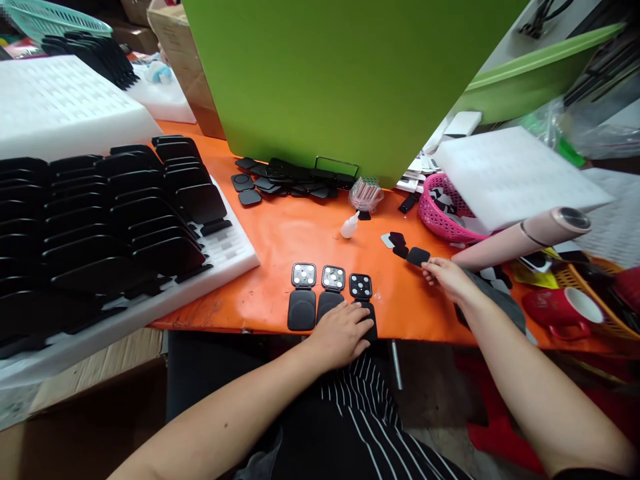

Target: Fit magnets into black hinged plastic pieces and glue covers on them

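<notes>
Head view: left hand (343, 337) lies flat, grip open, on a black case (361, 287); right hand (447, 277) pinches a black pad (418, 256).

Three hinged black cases are lying open in a row at the near edge of the orange table (280, 240), just beside one another.

Left case (302, 297): the upper half is showing a silvery square inset in a black frame. The lower half, a plain matte rounded square, is lying flat and uncovered.

Middle case (332, 287): it is showing the same silvery inset. The lower half is sitting partly under the left hand (343, 337).

Right case (361, 288): the upper half is showing a black face with pale dots. The lower half is lying mostly hidden beneath that hand.

Black pad (418, 256): a small, flat rounded square, it is sitting right of the row, pinched at its near edge by the right hand (447, 277).
</notes>
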